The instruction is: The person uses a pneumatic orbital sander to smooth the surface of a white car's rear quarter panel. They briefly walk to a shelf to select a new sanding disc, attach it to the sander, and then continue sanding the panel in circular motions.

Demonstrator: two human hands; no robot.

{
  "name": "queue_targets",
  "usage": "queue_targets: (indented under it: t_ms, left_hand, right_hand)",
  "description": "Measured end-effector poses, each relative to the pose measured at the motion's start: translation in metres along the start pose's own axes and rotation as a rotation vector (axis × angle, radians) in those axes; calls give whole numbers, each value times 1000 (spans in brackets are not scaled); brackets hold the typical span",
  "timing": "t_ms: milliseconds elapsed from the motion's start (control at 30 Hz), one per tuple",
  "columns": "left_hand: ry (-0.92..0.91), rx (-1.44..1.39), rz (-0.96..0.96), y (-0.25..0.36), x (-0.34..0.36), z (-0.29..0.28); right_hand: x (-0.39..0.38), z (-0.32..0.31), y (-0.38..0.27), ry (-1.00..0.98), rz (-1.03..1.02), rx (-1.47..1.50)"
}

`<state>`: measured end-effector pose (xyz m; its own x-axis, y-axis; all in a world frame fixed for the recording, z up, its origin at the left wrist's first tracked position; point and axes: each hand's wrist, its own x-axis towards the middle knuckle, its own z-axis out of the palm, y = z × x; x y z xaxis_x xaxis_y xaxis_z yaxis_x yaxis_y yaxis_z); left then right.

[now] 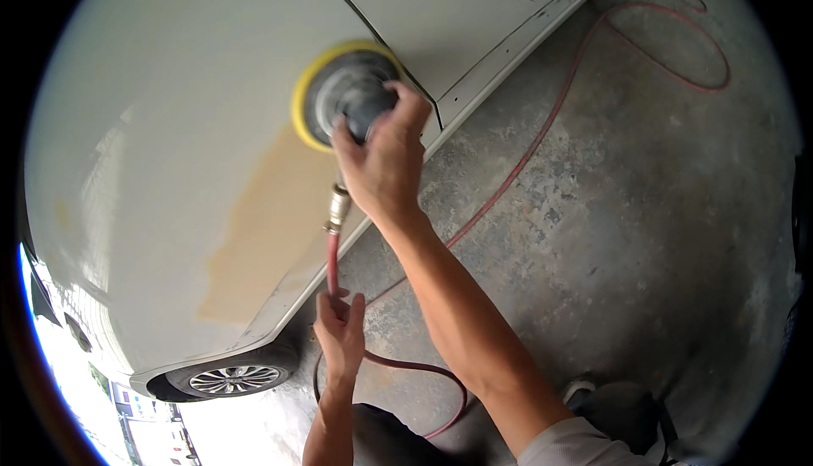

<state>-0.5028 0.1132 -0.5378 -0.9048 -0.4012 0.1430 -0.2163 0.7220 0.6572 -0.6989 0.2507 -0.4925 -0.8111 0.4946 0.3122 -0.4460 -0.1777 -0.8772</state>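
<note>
Right hand [388, 161] wrapped around the dark body of a round sander [339, 85], fingers closed on the far side, thumb on the near side; tool slightly blurred. Sander sits over the upper end of a tan patch [262, 220] on a pale car panel [169, 170]. Its disc, rimmed by a yellow pad [301, 102], faces the bodywork, body toward the person; the axis through disc and body runs outward from the panel. Whether the pad fully meets the surface I cannot tell. A metal coupling [339, 204] points from the tool back toward the person, in line with a red air hose [333, 259]. Left hand [340, 330] lower down, fingers curled around that hose, part of the grip hidden. Edges: a dark panel seam [364, 17] runs just beside the disc and partly behind it, on the right; beyond the hand, the sill [517, 51] slants along the car's lower border; a wheel [235, 379] stands in its arch at lower left. Room: panel stretches broadly left of the disc, while toward the seam the margin is slim. Concrete floor [593, 195] spreads right of the sill, red hose snaking across it and looping at the far end.
</note>
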Motion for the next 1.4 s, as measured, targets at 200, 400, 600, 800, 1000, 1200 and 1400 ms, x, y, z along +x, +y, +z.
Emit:
queue_targets:
  t_ms: [200,400,600,800,1000,1200,1400]
  left_hand:
    - [-171,158,-165,-77,-35,47]
    - [-122,-57,-116,-48,-11,64]
    - [-212,20,-174,-111,-58,90]
    - [-246,-57,-253,-69,-49,73]
    - [-165,1,-170,-40,-14,21]
    - [-164,-275,-649,-147,-60,-22]
    - [-118,-58,-532,-127,-56,-16]
  right_hand:
    - [-62,-23,71,-50,88,-147]
    - [-30,14,3,-74,-282,-170]
    - [-119,9,46,-314,-231,-310]
    - [-70,0,34,-208,-105,-226]
    - [-39,1,44,32,145,-8]
    - [-202,69,21,-355,-97,-152]
    - [-164,43,43,-177,-78,-78]
